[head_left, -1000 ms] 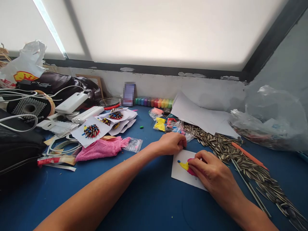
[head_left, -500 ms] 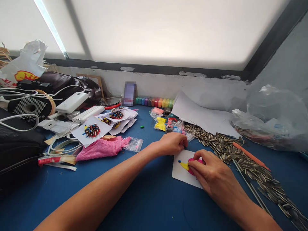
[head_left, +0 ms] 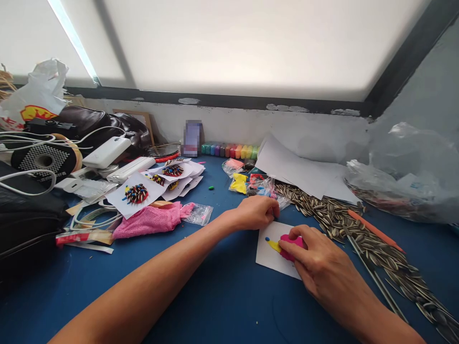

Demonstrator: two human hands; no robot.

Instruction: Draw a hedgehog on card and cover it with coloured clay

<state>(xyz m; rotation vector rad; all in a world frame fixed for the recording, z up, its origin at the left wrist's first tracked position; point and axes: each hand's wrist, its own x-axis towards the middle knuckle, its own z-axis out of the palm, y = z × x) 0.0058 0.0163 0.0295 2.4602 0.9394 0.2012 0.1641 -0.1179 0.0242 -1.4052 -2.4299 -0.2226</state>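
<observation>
A white paper card (head_left: pixel 267 258) lies on the blue table, bearing a flat magenta modelling clay shape (head_left: pixel 286 253) with a yellow clay snout (head_left: pixel 274 246) and a blue clay tip (head_left: pixel 267 239). My right hand (head_left: pixel 317 260) reaches over the card's right side. One fingertip presses where yellow meets magenta; its fingers are apart, with magenta showing between them, and part of the shape is covered. At the card's upper edge rests my left hand (head_left: pixel 257 212), closed with curled fingers. Whatever those fingers hold, if anything, is hidden.
Striped sunflower seeds (head_left: pixel 333 220) spread rightward, with an orange pencil-like stick (head_left: pixel 376 231) and metal tweezers (head_left: pixel 375 274) among them. Clay packets (head_left: pixel 238 183) lie beyond my left hand. Finished seed hedgehog cards (head_left: pixel 136 195) and a pink cloth (head_left: pixel 150 221) sit left.
My right fingers have spread apart a little on the clay, so more magenta shows between them. My left hand has stayed at the card's upper edge.
</observation>
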